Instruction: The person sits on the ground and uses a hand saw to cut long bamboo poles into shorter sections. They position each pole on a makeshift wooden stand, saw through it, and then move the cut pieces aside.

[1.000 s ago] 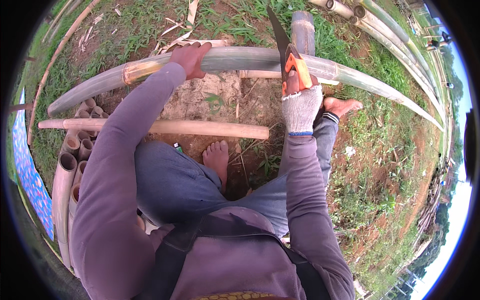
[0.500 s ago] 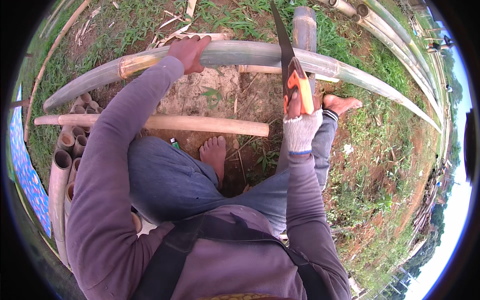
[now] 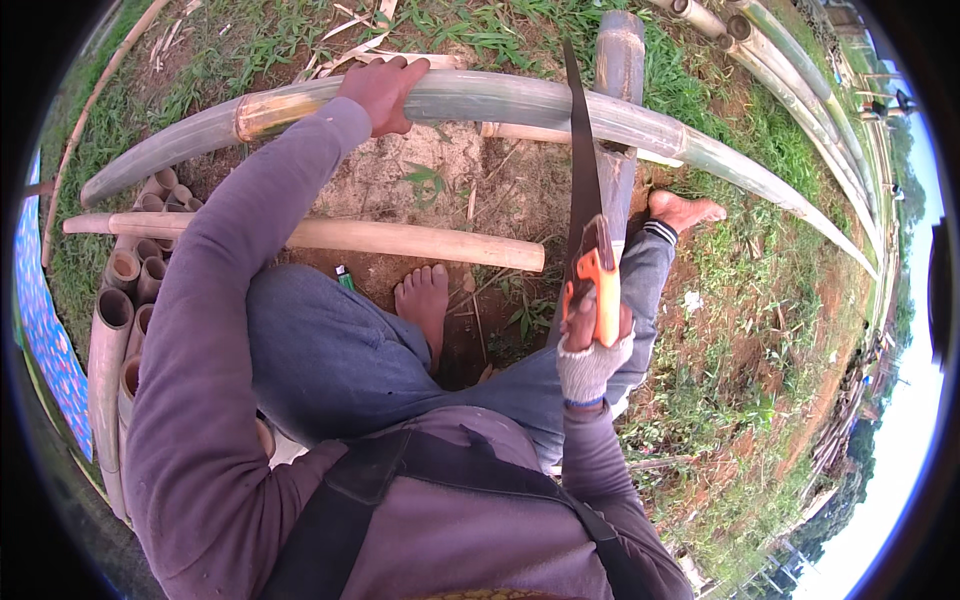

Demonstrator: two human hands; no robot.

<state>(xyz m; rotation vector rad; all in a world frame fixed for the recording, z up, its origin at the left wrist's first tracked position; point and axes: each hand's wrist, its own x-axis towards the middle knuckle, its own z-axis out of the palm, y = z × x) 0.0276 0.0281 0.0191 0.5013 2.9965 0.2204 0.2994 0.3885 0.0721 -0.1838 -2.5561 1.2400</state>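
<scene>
A thick green bamboo pole lies crosswise in front of me. It rests on another bamboo piece that runs away from me on the right. My left hand is bare and wrapped over the top of the pole, left of the blade. In a partly fingerless white knit glove, my right hand grips the orange handle of a hand saw. The dark blade crosses the pole near its tip, just left of the supporting bamboo. Whether it has cut in, I cannot tell.
A slimmer peeled bamboo length lies nearer, above my bare foot. Short hollow bamboo pieces are stacked at the left beside a blue patterned sheet. More poles lie at the far right. A small green lighter is by my knee.
My right hand has drawn the saw back toward me, so the blade's tip end is now over the pole. My left hand stays on the bamboo.
</scene>
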